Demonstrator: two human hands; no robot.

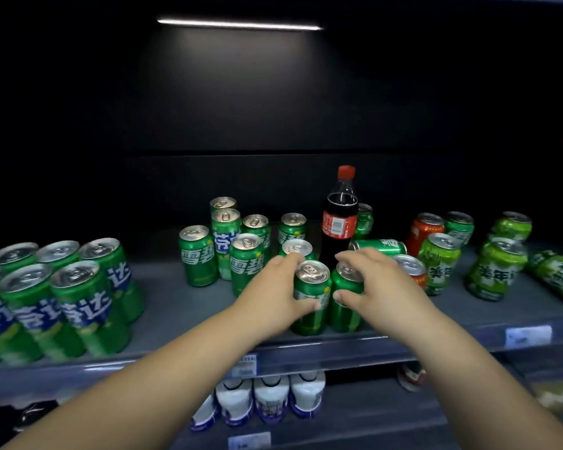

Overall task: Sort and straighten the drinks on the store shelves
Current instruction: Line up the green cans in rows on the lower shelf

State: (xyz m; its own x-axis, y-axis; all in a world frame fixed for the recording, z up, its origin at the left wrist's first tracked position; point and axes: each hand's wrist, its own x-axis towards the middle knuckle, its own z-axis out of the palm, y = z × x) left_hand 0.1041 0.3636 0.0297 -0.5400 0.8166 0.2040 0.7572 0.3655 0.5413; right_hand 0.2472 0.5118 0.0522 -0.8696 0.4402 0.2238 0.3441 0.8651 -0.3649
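Observation:
Two green Sprite cans stand side by side near the front of the grey shelf (176, 306). My left hand (273, 297) wraps the left can (311, 297), thumb on its front and fingers behind. My right hand (374, 287) grips the right can (343, 306) the same way. Behind them stands a cola bottle (338, 219) with a red cap. Several more green Sprite cans (197, 256) cluster to the left of it. One green can (379, 246) lies on its side behind my right hand.
A neat block of green Fanta cans (72, 297) fills the shelf's left. Light-green cans (494, 271) and orange cans (424, 233) stand loosely at right, one lying down at far right (558, 274). White bottles (270, 401) sit on the shelf below. Price tags line the front rail (527, 336).

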